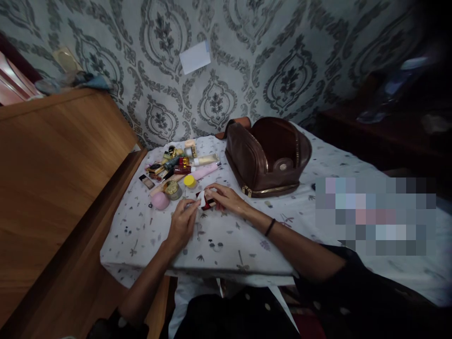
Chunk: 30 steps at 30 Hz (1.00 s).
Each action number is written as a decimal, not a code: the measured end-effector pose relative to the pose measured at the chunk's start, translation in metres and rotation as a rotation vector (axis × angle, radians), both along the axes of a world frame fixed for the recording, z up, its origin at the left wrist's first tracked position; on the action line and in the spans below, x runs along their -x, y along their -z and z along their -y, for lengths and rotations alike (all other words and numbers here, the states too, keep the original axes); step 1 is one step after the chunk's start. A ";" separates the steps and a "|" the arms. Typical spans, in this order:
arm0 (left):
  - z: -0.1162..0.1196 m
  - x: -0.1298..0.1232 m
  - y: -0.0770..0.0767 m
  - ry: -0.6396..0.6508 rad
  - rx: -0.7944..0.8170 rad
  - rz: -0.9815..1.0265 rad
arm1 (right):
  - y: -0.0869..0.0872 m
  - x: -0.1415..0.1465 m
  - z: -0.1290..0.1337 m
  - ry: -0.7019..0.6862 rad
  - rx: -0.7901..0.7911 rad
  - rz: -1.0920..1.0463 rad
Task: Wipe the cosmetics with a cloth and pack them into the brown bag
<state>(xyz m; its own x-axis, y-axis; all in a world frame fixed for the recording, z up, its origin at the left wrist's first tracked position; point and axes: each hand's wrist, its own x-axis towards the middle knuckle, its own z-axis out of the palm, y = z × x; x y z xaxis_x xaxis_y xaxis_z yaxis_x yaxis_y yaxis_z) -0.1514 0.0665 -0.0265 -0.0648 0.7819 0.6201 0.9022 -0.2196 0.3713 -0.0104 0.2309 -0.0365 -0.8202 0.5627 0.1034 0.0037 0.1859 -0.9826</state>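
Pinching a small dark red tube (pixel 209 204) with a bit of white tissue (pixel 201 199) on it, the left hand (pixel 182 223) and the right hand (pixel 226 199) sit close together near the middle of the table (pixel 141 240). The left hand bends its fingers in a narrow hold by the tissue, and the right hand curves over the other end, maybe because so small a thing is easier to hold with both. On the far left, lots of little makeup things lie in a heap: a pink sponge (pixel 160 200), a gold jar (pixel 173 190), a yellow cap (pixel 189 181). They seem to leave room for the hands. To the far right, a brown leather bag (pixel 268 160) stands wide open, so its inside shows.
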 end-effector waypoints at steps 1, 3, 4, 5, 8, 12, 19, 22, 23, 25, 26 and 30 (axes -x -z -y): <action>-0.002 0.000 -0.001 -0.016 0.003 0.032 | 0.000 0.000 0.000 -0.004 0.002 -0.010; -0.008 0.001 -0.002 -0.045 0.005 0.070 | 0.001 0.000 -0.001 -0.006 0.009 -0.023; -0.011 0.001 -0.003 -0.056 0.006 0.079 | 0.001 0.000 0.000 -0.006 0.014 -0.028; -0.014 0.002 -0.004 -0.063 0.008 0.081 | 0.001 0.000 0.000 -0.006 0.021 -0.031; -0.019 0.004 -0.007 -0.081 0.018 0.081 | -0.001 -0.001 0.001 -0.003 0.038 -0.020; -0.021 0.008 -0.010 -0.100 0.027 0.078 | -0.005 -0.003 0.004 -0.019 0.076 0.003; -0.026 0.017 -0.019 -0.163 -0.023 0.111 | -0.007 -0.002 0.005 -0.002 0.103 0.010; -0.030 0.021 -0.024 -0.173 -0.039 0.148 | -0.007 -0.003 0.005 -0.001 0.102 0.000; -0.032 0.021 -0.025 -0.184 -0.048 0.159 | -0.007 -0.003 0.006 0.000 0.097 -0.007; -0.036 0.021 -0.027 -0.209 -0.074 0.175 | -0.006 -0.003 0.007 0.003 0.073 -0.026; -0.039 0.019 -0.027 -0.217 -0.087 0.177 | -0.005 -0.002 0.008 0.003 0.055 -0.038; -0.050 0.005 -0.027 -0.205 -0.084 0.131 | -0.005 -0.001 0.010 -0.004 -0.039 -0.048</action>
<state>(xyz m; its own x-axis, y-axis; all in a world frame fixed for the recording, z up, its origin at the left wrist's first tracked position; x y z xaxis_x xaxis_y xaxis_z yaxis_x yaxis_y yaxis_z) -0.1569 0.1169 0.0004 -0.3009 0.6903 0.6579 0.8763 -0.0721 0.4764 -0.0090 0.2211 -0.0319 -0.8160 0.5543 0.1643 -0.0440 0.2238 -0.9736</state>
